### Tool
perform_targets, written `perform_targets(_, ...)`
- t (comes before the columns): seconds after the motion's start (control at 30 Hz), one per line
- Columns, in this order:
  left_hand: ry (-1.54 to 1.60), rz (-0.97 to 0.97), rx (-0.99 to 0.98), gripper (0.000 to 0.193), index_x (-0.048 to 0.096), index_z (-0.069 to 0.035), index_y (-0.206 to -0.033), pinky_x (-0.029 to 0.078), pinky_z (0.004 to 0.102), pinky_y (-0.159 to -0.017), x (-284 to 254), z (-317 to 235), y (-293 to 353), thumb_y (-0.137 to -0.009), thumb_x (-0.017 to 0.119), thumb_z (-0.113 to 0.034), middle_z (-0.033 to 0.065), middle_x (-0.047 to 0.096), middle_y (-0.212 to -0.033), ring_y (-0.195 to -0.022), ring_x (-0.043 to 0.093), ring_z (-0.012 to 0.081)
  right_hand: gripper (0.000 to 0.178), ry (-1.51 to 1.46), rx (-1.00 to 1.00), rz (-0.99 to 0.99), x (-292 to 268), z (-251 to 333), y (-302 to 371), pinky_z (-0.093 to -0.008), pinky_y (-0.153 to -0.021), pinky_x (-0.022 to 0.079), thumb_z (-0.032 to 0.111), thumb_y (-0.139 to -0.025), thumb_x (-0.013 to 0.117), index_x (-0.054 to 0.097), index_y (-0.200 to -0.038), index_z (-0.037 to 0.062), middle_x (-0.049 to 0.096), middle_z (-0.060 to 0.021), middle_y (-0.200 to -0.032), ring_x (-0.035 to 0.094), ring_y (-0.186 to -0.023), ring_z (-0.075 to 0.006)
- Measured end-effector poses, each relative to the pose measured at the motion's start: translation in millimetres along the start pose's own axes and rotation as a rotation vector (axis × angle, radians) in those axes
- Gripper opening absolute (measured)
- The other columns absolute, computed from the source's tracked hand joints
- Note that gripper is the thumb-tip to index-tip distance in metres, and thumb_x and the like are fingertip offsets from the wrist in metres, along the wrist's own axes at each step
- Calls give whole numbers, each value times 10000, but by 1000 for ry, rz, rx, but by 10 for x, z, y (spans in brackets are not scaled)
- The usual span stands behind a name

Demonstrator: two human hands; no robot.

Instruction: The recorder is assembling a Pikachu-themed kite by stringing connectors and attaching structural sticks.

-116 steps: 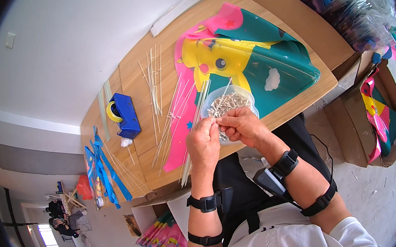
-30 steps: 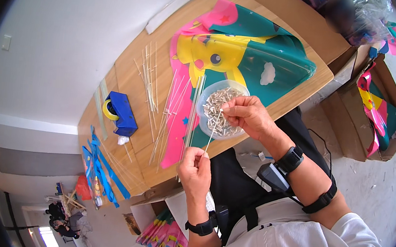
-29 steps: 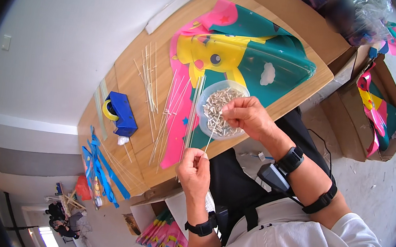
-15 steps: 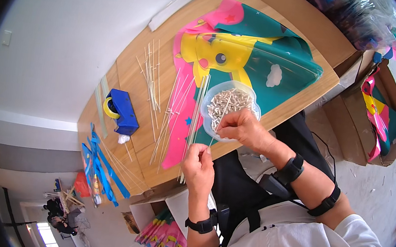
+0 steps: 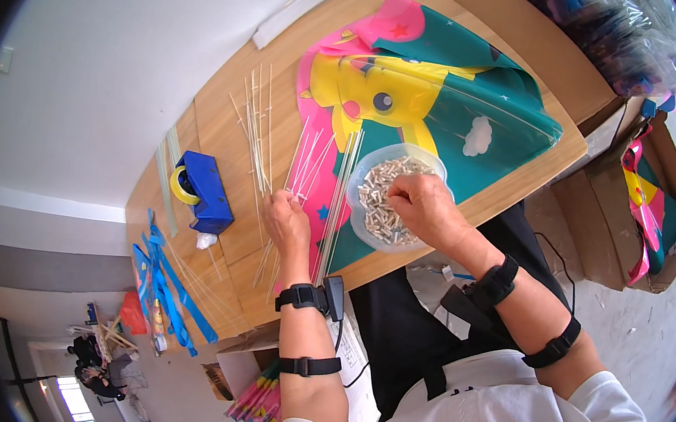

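Note:
My left hand [image 5: 287,220] is at a loose group of thin white rods [image 5: 303,162] on the table, its fingers closed on a rod among them. Over a clear plastic bowl [image 5: 358,225] full of short white tube pieces [image 5: 384,199] is my right hand [image 5: 429,211]. Its fingertips are pinched together at the pieces; whatever they hold is hidden. Beside the bowl on its left lies a bundle of longer white rods [image 5: 344,187]. Under bowl and bundle spreads a glossy pink and green sheet [image 5: 490,177] printed with a yellow cartoon figure.
On the left of the wooden table [image 5: 220,116] stand a blue tape dispenser [image 5: 212,194] and blue strips [image 5: 170,280]. Further rods [image 5: 257,137] lie near the middle. An open carton [image 5: 600,226] with coloured sheets sits on the floor at right, below plastic-bagged goods [image 5: 612,34].
My left hand has moved left, from the front of the bowl to the loose rods. My right hand has shifted slightly right and up, over the tube pieces, away from the rod.

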State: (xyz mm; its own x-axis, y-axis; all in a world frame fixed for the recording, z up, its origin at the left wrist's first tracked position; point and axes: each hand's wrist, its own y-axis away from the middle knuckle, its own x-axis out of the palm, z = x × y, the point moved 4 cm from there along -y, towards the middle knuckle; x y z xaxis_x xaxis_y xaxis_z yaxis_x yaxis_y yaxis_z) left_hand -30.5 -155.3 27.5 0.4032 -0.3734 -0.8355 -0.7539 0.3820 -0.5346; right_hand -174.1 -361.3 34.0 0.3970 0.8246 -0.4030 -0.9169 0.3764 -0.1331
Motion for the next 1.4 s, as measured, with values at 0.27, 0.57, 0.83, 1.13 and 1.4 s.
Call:
perform_targets(0.27,397,338,-332,119,631,-17,-750,471,402,-618,185,-168,309,-721,697,-111,132,619,-697,-668,610,307,89,364,-178,7,296,-43,-145,-420,-685,507,78,-744,582,630,-787,16,617,-190,-797,626,-775,-351)
perform_targets(0.57,284,371,-330,108,595,-13,-731,458,453,-644,192,-234,352,-745,662,-96,178,616,-731,-737,599,376,182,643,-175,93,419,25,-178,-382,-714,524,102,-707,633,661,-864,15,620,-172,-906,627,-890,-304)
perform_targets(0.83,218,274,-245,71,544,-5,-803,448,461,-675,67,-234,407,-786,604,-40,196,594,-769,-767,580,398,114,325,-134,-140,346,-90,-158,-381,-687,514,48,-732,606,628,-829,-10,635,-167,-854,633,-815,-300)
perform_targets(1.13,600,304,-133,111,525,-4,-877,456,350,-628,-686,-654,566,-796,537,70,143,544,-742,-684,567,297,118,-932,335,-128,120,-228,-199,-232,-492,430,76,-840,659,609,-757,9,615,-38,-656,550,-553,-92)
perform_targets(1.4,644,401,-215,160,558,0,-944,480,327,-652,-837,-874,707,-799,560,67,135,586,-801,-704,589,275,117,-1217,338,8,176,-170,-96,-200,-566,447,122,-877,629,612,-781,56,633,-27,-745,582,-662,-81)
